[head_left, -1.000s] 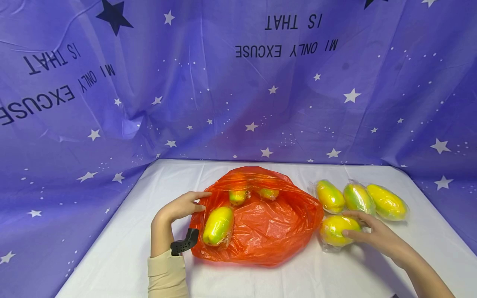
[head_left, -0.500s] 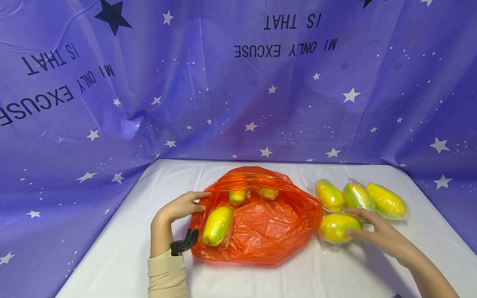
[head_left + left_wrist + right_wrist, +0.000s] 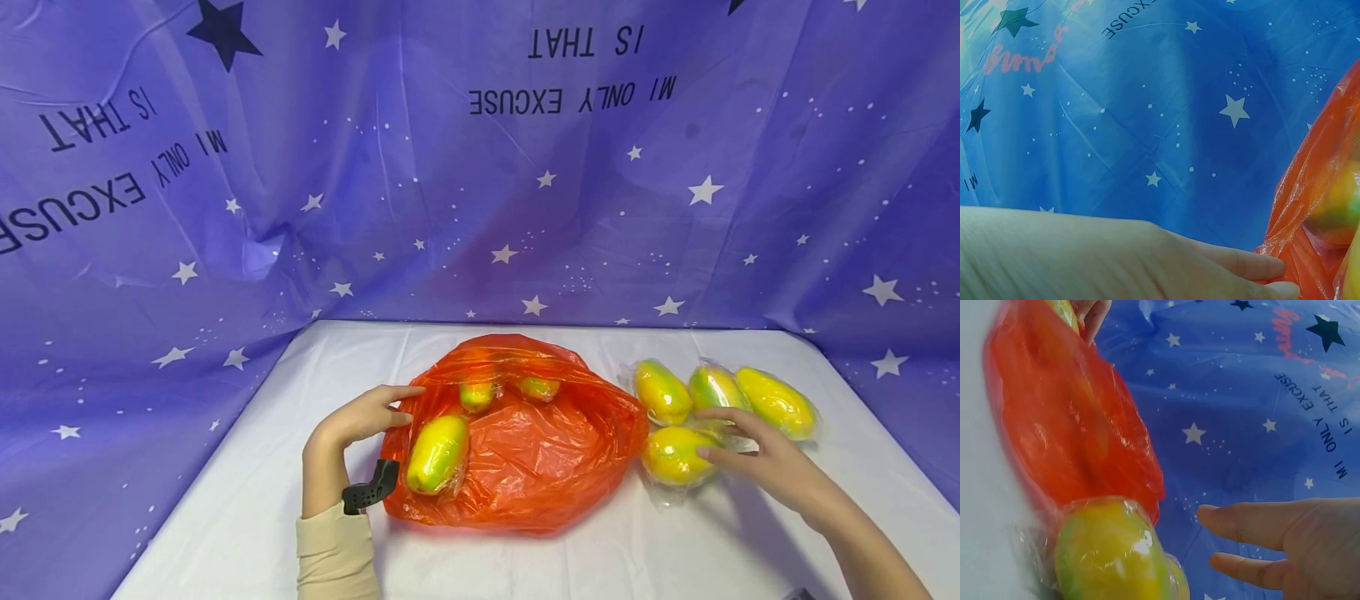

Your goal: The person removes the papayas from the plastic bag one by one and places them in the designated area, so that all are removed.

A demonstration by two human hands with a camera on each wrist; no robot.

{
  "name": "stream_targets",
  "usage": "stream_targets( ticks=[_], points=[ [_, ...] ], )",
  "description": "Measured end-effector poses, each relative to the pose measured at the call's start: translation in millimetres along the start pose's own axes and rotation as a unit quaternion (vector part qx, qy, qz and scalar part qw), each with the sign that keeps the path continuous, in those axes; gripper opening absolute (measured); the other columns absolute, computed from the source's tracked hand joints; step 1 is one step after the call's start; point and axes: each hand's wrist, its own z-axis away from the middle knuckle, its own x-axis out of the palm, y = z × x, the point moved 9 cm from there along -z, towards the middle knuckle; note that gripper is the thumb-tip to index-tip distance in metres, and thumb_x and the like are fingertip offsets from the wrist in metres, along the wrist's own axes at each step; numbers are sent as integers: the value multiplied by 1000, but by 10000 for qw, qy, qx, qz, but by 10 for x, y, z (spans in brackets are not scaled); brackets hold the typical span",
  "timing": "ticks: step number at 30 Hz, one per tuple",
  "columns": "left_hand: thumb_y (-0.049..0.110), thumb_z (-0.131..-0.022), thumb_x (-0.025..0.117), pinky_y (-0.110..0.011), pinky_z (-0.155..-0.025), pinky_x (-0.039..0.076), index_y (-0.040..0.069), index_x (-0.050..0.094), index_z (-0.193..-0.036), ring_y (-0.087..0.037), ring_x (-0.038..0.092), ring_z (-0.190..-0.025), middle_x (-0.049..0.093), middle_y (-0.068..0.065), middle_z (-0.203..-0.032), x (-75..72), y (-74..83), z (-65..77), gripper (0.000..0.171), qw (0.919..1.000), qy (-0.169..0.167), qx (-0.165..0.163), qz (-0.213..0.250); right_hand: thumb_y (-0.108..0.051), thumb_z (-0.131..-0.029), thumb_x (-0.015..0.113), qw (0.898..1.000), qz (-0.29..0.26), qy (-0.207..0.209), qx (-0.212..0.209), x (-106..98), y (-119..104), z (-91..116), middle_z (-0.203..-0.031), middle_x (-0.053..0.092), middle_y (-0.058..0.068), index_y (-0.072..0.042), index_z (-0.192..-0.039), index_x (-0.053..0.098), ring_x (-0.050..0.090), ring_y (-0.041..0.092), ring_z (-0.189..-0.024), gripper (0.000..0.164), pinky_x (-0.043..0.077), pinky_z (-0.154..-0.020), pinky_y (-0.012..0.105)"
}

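A red plastic bag (image 3: pixel 547 450) lies with its mouth facing me. Inside, one plastic-wrapped yellow-green mango (image 3: pixel 438 454) rests at the left, and two more sit deeper, partly hidden by the bag's upper film. At the bag's left rim, my left hand (image 3: pixel 367 419) pinches the film between thumb and finger. My right hand (image 3: pixel 772 458) has its fingers spread beside another wrapped mango (image 3: pixel 678 456), near the bag's right corner. Its thumb tip overlaps that mango in the head view; the right wrist view shows the fingers apart from the fruit (image 3: pixel 1110 550).
Behind the right hand, three wrapped mangoes lie in a row: a left one (image 3: pixel 662 393), a middle one (image 3: pixel 716 387) and a right one (image 3: pixel 776 404). A white cloth (image 3: pixel 247 500) covers the table. A purple star-printed curtain (image 3: pixel 450 167) hangs around the back and sides.
My right hand has loosened around the near mango and drawn slightly up and right. That mango has shifted slightly and rolled a little. My left hand and the bag have stayed still.
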Motion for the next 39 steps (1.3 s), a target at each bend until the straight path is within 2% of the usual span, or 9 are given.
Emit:
stream_targets(
  ticks=[6,12,14,20,22,27,29,36,39],
  points=[
    [1,-89,56,-58,-105,30,-2,52,-137,-39,41,-129,50,-22,-137,3,10,1,48,10000,-11,16,1,-24,-93,65,9995,-294,96,98,-8,-94,-48,-134,50,24,-1,-135,50,52,42,-114,51,50,-77,27],
    [2,-89,56,-58,-105,31,-2,51,-137,-40,42,-128,50,-22,-137,10,19,-12,48,9999,-50,65,-63,-24,-93,66,9968,-777,169,107,41,-200,-120,-130,53,19,-1,-134,49,60,8,-104,50,50,-78,20],
    [2,-89,56,-57,-106,30,-2,51,-137,-39,41,-129,50,-21,-138,10,12,-16,48,10000,-49,18,-39,-21,-92,66,9941,-1070,171,28,83,-245,-155,-127,55,16,1,-133,49,61,3,-99,50,51,-79,20],
    [1,-90,56,-57,-106,30,-1,51,-138,-40,40,-130,50,-21,-138,11,8,-23,49,10000,-57,40,-61,-16,-90,69,9847,-1715,217,-236,231,-414,-263,-120,59,3,1,-130,51,63,9,-100,47,54,-79,25],
    [1,-90,56,-58,-105,30,-2,51,-138,-41,40,-129,50,-22,-138,11,7,-21,48,9999,-64,77,-103,-13,-90,69,9816,-1858,136,-424,297,-496,-310,-122,59,7,1,-129,51,63,15,-103,46,54,-80,26],
    [1,-89,56,-59,-105,30,-2,52,-137,-41,40,-130,50,-22,-138,8,-9,-12,48,9999,-50,63,-88,-8,-89,69,9733,-2131,-239,-825,501,-674,-428,-128,53,27,5,-131,49,60,32,-109,48,54,-82,28],
    [1,-89,56,-59,-105,30,-2,52,-137,-41,40,-130,50,-22,-138,9,-12,-14,48,10000,-43,51,-63,-9,-88,70,9718,-2160,-333,-881,576,-715,-466,-128,52,28,5,-131,49,59,35,-110,49,54,-83,28],
    [2,-90,56,-58,-106,29,-1,52,-137,-40,40,-130,50,-21,-137,19,-11,-15,48,10000,-25,-15,-4,-13,-85,74,9685,-2208,-659,-942,812,-857,-570,-126,57,14,-5,-127,55,56,38,-111,47,53,-85,31],
    [2,-89,57,-59,-106,29,-1,52,-137,-41,40,-129,51,-22,-137,17,-9,-13,48,10000,-33,12,-39,-14,-85,74,9680,-2199,-775,-929,887,-921,-593,-126,57,12,-7,-126,56,55,40,-112,46,53,-85,32]
  ],
)
